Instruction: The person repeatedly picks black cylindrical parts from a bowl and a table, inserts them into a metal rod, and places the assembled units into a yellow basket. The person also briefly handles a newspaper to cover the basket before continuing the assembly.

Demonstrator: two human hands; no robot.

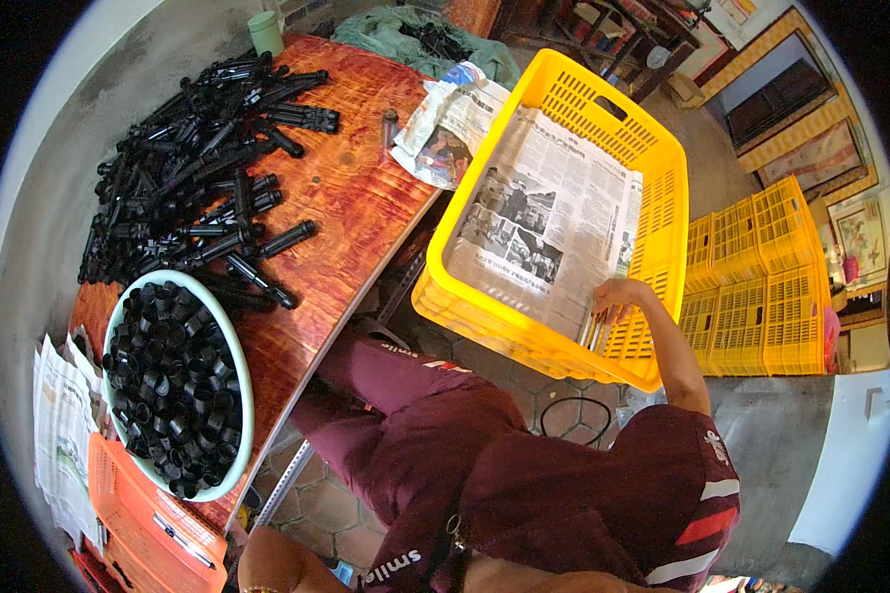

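My right hand (619,296) reaches into the near right part of a big yellow plastic crate (433,287). Its fingers are curled down around a few slim, shiny tubes (591,332) at the near side of the crate; their exact kind is hard to make out. Newspaper sheets (588,183) line the crate's bottom. Of my left arm only a bare part (279,563) shows at the lower edge, and the left hand is out of the picture.
On the reddish wooden table (316,222) lie a heap of black tube-like parts (183,163) and a pale green basin (244,395) of black caps (173,381). An orange basket (133,494) stands near left. Stacked yellow crates (761,287) stand at right.
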